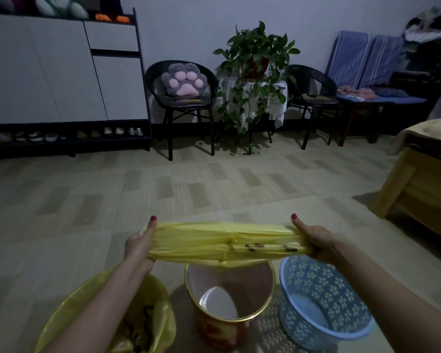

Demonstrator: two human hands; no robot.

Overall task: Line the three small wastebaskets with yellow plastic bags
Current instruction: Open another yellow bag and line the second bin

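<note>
Where the floor [61,225] meets the bottom edge of the view, three small wastebaskets stand in a row. Nearest on the left, the left wastebasket [107,319] already wears a yellow liner folded out over its rim, with dark print showing inside; the left forearm crosses above it. Just beside it, the middle wastebasket [229,301], round with a gold rim and red-orange sides, stands unlined and shows only its pale bottom. To the right, close to it but apart, the blue wastebasket [323,301] with a cut-out flower pattern is also bare inside.

Above the middle wastebasket, a yellow plastic bag [224,243] is stretched flat between both hands, its lower edge drooping to the gold rim. At its left end, the left hand [140,243] has its fingers closed around the bunched plastic, thumb pointing up. At its right end, the right hand [313,240] grips the same way, thumb up, fingers wrapped under the film.

Beyond the hands, the tiled floor lies open and wide up to the far wall. On the right, a wooden bed [418,189] corner juts in near the blue wastebasket. Farther back on the left, a white cabinet [61,72] sits over a row of shoes. Along the wall stand a black chair [181,98] holding a paw-shaped cushion [183,80], a trailing potted plant [255,64] on a covered stand, and a second chair [313,95].
</note>
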